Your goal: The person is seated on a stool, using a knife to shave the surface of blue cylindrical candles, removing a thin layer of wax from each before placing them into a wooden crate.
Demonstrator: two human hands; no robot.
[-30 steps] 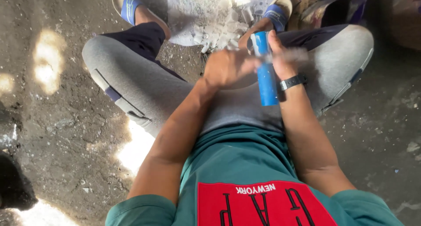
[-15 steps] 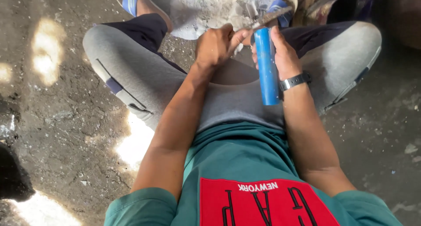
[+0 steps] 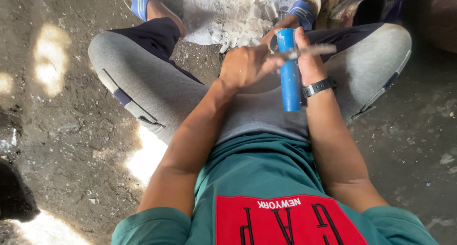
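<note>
I sit on the ground with my knees spread. My right hand (image 3: 308, 60), with a black watch on the wrist, is closed around an upright blue cylinder (image 3: 289, 81) held above my lap. My left hand (image 3: 243, 66) is closed on a thin greyish tool (image 3: 307, 50) that lies crosswise over the top part of the cylinder. The tool is blurred by motion, so I cannot tell its exact shape. Both hands are close together, nearly touching.
A pile of white chips and flakes (image 3: 238, 26) lies on a pale sheet (image 3: 200, 12) between my feet, which wear blue-strapped sandals (image 3: 139, 0). Rough dark ground (image 3: 62, 131) with sun patches surrounds me. Cloth and bags (image 3: 362, 7) lie at the top right.
The thin tool in my left hand has swept from beside the cylinder's top to across it, reaching to the right. Both hands have shifted slightly nearer my lap.
</note>
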